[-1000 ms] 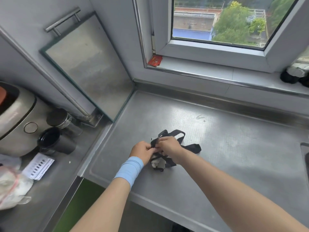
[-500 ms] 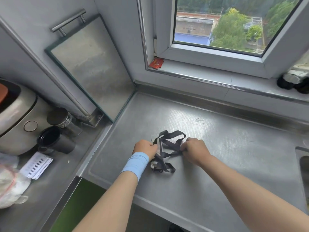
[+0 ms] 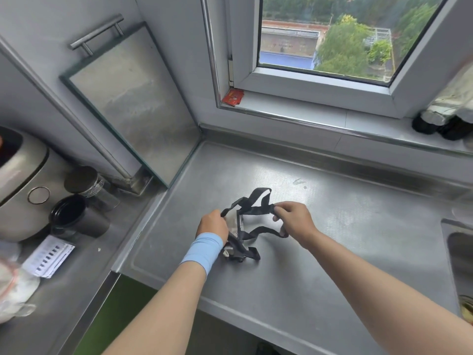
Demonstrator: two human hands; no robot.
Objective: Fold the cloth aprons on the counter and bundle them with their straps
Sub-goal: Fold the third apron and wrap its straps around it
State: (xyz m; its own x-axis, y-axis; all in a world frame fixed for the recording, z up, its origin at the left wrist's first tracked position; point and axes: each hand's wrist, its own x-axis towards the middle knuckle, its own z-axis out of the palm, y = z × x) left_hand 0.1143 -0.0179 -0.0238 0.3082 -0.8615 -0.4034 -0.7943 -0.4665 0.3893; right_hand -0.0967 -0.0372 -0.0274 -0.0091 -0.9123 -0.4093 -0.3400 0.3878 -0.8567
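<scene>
A small folded apron bundle point(image 3: 236, 248), pale cloth wrapped in black straps, lies on the steel counter point(image 3: 332, 252) under my left wrist. My left hand point(image 3: 213, 225), with a blue wristband, grips the bundle and a strap end at its left side. Black straps point(image 3: 256, 210) loop up and across to my right hand point(image 3: 294, 219), which pinches a strap between thumb and fingers and holds it taut, a lower strap running under its fingers. Most of the pale cloth is hidden by my left hand and the straps.
A glass-and-steel board point(image 3: 133, 106) leans against the left wall. A rice cooker point(image 3: 20, 180), two dark cups point(image 3: 74, 216) and a paper card point(image 3: 48, 256) sit on the lower left counter. A sink edge point(image 3: 458, 242) is at the right. Dark items point(image 3: 442, 124) stand on the windowsill.
My right hand has moved right, away from my left hand, drawing the black straps out into wider loops. My left hand stays at the bundle.
</scene>
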